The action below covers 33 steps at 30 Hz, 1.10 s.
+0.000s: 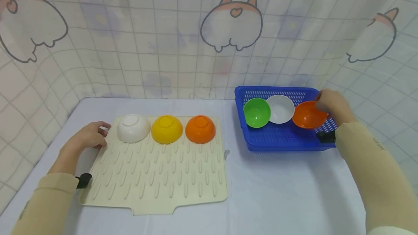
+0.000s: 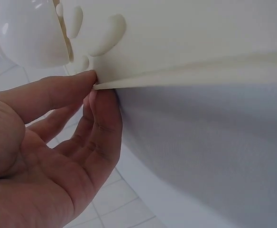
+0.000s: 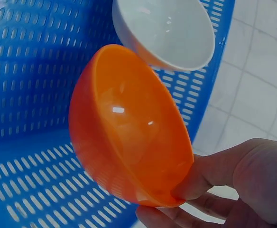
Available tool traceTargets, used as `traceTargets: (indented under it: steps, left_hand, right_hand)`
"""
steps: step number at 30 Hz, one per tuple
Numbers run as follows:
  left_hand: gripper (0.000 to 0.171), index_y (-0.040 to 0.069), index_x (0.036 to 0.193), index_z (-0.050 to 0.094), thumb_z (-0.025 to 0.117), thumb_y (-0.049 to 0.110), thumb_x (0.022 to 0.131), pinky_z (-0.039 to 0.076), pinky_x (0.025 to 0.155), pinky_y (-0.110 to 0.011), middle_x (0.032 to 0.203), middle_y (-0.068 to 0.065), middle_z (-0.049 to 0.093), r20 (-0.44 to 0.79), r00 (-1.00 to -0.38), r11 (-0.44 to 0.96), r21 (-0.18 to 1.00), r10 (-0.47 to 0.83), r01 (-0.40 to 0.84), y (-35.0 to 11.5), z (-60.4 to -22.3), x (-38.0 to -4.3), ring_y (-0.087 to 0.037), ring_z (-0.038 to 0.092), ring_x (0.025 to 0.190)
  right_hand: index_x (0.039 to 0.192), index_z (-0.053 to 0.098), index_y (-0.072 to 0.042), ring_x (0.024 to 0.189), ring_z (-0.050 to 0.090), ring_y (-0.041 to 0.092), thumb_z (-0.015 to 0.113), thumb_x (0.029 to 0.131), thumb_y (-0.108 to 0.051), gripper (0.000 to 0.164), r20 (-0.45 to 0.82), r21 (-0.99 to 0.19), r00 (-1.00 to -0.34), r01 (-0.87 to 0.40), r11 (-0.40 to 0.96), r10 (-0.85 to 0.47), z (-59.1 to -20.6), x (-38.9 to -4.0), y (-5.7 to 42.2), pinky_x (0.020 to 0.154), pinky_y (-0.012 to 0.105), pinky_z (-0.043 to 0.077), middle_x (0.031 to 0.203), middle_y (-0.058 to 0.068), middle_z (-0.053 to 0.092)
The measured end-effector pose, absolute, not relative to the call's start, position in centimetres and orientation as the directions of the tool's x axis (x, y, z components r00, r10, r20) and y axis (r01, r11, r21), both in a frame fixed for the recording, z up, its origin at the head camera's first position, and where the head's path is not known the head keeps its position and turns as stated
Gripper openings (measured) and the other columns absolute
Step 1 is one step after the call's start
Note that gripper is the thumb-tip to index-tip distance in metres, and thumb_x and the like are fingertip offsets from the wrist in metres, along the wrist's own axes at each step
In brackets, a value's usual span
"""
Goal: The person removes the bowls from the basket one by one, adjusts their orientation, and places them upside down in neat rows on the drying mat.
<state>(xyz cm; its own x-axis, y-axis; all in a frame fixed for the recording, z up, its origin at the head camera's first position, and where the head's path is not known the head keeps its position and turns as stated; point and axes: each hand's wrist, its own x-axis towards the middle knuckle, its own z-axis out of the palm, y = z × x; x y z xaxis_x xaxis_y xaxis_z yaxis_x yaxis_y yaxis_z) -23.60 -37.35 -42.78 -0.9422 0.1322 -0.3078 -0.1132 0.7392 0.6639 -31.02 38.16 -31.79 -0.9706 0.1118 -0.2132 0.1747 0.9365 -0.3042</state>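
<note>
Okay, so one plain orange bowl point(image 1: 308, 116), smooth and glossy, is showing its shiny inside over in the single blue basket point(image 1: 277, 140), with the right hand point(image 1: 334, 105) pinching its rim. One green bowl point(image 1: 257, 112) and one white bowl point(image 1: 281, 109) are sitting alongside. Three more bowls point(image 1: 167, 130) are lying upside down on one cream mat point(image 1: 192, 157), whose edge the left hand point(image 1: 90, 135) is pinching.

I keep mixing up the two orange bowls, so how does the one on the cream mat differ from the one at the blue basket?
The mat bowl sits upside down; the basket bowl shows its open inside. No hand touches the mat bowl; the right hand pinches the basket bowl's rim. Both are orange and rounded.
</note>
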Motion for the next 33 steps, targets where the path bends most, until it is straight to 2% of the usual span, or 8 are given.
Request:
traceTargets:
  steps: [7, 12, 20, 25, 33]
  left_hand:
    - [0.072, -0.022, 0.140, 0.034, 0.065, -0.011, 0.075, 0.056, 0.064, -0.034, 0.105, -0.025, 0.052, -0.304, -0.944, 0.747, 0.656, 0.127, -0.111, -37.2, -42.4, -23.5, -0.022, 0.056, 0.074]
    - [0.072, -0.022, 0.139, 0.034, 0.065, -0.011, 0.075, 0.055, 0.063, -0.033, 0.104, -0.024, 0.053, -0.302, -0.944, 0.752, 0.651, 0.130, -0.104, -37.4, -42.4, -23.5, -0.022, 0.056, 0.073]
    - [0.072, -0.022, 0.139, 0.034, 0.065, -0.011, 0.075, 0.054, 0.062, -0.033, 0.104, -0.024, 0.053, -0.299, -0.945, 0.754, 0.649, 0.128, -0.103, -37.4, -42.4, -23.5, -0.022, 0.056, 0.073]
    - [0.072, -0.022, 0.138, 0.034, 0.065, -0.011, 0.075, 0.054, 0.061, -0.032, 0.102, -0.024, 0.053, -0.295, -0.947, 0.756, 0.647, 0.126, -0.100, -37.3, -42.4, -23.5, -0.021, 0.055, 0.071]
    - [0.070, -0.022, 0.137, 0.035, 0.065, -0.011, 0.074, 0.053, 0.060, -0.033, 0.104, -0.026, 0.054, -0.288, -0.950, 0.764, 0.638, 0.121, -0.097, -37.2, -42.5, -23.6, -0.021, 0.056, 0.069]
  right_hand:
    - [0.122, 0.054, 0.015, 0.079, 0.063, 0.042, 0.056, 0.085, 0.002, 0.039, -0.169, -0.323, -0.983, 0.119, 0.939, 0.067, -30.7, -30.2, 38.6, 0.061, 0.043, 0.062, 0.107, 0.038, 0.055]
    - [0.124, 0.052, 0.014, 0.074, 0.063, 0.039, 0.056, 0.083, 0.003, 0.042, -0.152, -0.350, -0.988, 0.092, 0.932, 0.040, -29.9, -29.7, 38.5, 0.060, 0.042, 0.062, 0.108, 0.038, 0.053]
    - [0.136, 0.044, 0.013, 0.097, 0.063, 0.054, 0.058, 0.088, 0.002, 0.051, -0.166, -0.479, -0.986, 0.080, 0.874, 0.000, -29.2, -29.6, 37.8, 0.068, 0.046, 0.063, 0.128, 0.044, 0.045]
    - [0.140, 0.043, 0.010, 0.101, 0.062, 0.052, 0.059, 0.095, -0.002, 0.050, -0.185, -0.538, -0.981, 0.049, 0.841, -0.061, -29.3, -29.5, 36.9, 0.070, 0.044, 0.063, 0.132, 0.042, 0.046]
    - [0.146, 0.039, 0.007, 0.107, 0.062, 0.048, 0.056, 0.101, -0.003, 0.049, -0.230, -0.667, -0.962, 0.045, 0.744, -0.148, -30.3, -29.1, 34.5, 0.078, 0.047, 0.062, 0.139, 0.038, 0.043]
